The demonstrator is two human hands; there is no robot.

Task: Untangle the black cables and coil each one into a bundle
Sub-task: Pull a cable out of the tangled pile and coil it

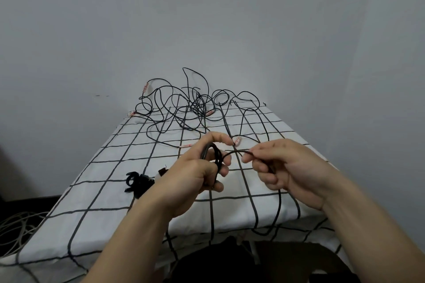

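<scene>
Black cable point(236, 152) runs in a short arc between the two hands, seen from the head camera. The left hand point(195, 174) is curled round a small coil point(210, 150) of a few loops and holds it up above the table point(103, 190). The right hand point(289, 167) pinches the same cable between thumb and finger, just beside the coil. From there the cable drops past the palm and hangs over the near edge of the table.

I think the job is at the coiling step for one cable, and it is early. The next move most likely calls for the right hand to bring another loop over to the left hand and let the cable slide through its fingers.

A big tangle of black cables point(188, 108) lies at the far end of the table, well apart from both hands. A black clip point(138, 181) lies on the table near the left wrist.
</scene>
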